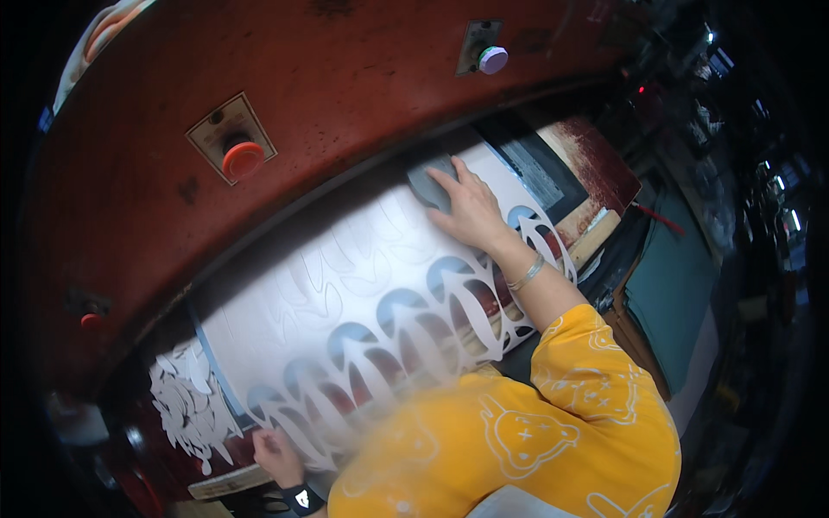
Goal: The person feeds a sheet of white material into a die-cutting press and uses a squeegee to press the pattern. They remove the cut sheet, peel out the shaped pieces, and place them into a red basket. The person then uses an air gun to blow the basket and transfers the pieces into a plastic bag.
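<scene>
A large white sheet [285, 268] lies under the red machine's beam, with rows of curved cut-outs along its near side. Faint curved outlines mark its far part. My right hand [471, 207] reaches onto the far right of the sheet, its thumb and fingers around the near edge of a dark grey block with a rounded side [429, 183]. Down by the sheet's near left corner is my left hand [276, 456], fingers curled closed. Whether they pinch the sheet's edge does not show. Part of the sheet's near edge blurs against my yellow top.
The red beam [345, 104] carries a red button [243, 160] and a pale button [493, 60]. A pile of white cut pieces [186, 393] lies left of the sheet. Dark plates [540, 168] sit at the back right, and green sheets [669, 285] are stacked beyond my right arm.
</scene>
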Available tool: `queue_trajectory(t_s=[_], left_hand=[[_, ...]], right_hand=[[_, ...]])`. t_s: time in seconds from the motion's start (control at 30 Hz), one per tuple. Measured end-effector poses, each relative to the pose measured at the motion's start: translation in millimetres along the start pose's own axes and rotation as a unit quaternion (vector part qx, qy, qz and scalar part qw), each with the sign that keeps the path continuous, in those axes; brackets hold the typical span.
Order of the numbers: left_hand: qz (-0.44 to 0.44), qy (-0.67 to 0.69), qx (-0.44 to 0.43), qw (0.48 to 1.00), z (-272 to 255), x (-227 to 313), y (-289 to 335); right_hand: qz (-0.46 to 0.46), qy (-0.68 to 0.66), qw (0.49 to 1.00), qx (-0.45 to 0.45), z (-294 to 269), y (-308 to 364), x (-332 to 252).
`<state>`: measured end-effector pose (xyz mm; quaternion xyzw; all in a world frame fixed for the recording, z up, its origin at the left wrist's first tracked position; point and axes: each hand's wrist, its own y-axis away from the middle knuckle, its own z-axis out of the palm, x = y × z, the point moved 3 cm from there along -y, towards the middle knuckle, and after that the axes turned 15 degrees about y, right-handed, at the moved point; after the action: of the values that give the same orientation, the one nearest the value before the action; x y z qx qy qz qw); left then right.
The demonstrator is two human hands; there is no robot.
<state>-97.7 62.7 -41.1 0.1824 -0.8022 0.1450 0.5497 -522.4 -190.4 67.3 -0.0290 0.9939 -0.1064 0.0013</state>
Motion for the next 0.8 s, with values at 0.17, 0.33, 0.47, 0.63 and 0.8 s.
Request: queue_trajectory(t_s=[0.17,0.33,0.47,0.63,0.8], left_hand=[[-0.018,0.019,-0.021,0.999,1.2,5.3,1.5],[0.0,0.019,-0.013,1.0,5.6,10.6,3.4],[0.012,0.005,-0.003,1.0,7.6,10.3,3.0],[0.006,0.007,0.002,1.0,7.7,4.7,3.4],[0.02,-0.008,-0.004,1.0,9.2,1.2,5.4]], right_hand=[[0.004,-0.188,0.982,0.032,-12.1,-8.0,36.2],[0.012,-0.077,0.995,0.055,-26.1,-5.2,79.6],[0.024,-0.032,0.997,0.068,-18.9,-10.3,92.3],[-0.023,-0.005,0.995,0.095,-9.1,-19.4,89.0],[-0.003,-0.015,0.998,0.066,-12.5,-25.4,81.8]])
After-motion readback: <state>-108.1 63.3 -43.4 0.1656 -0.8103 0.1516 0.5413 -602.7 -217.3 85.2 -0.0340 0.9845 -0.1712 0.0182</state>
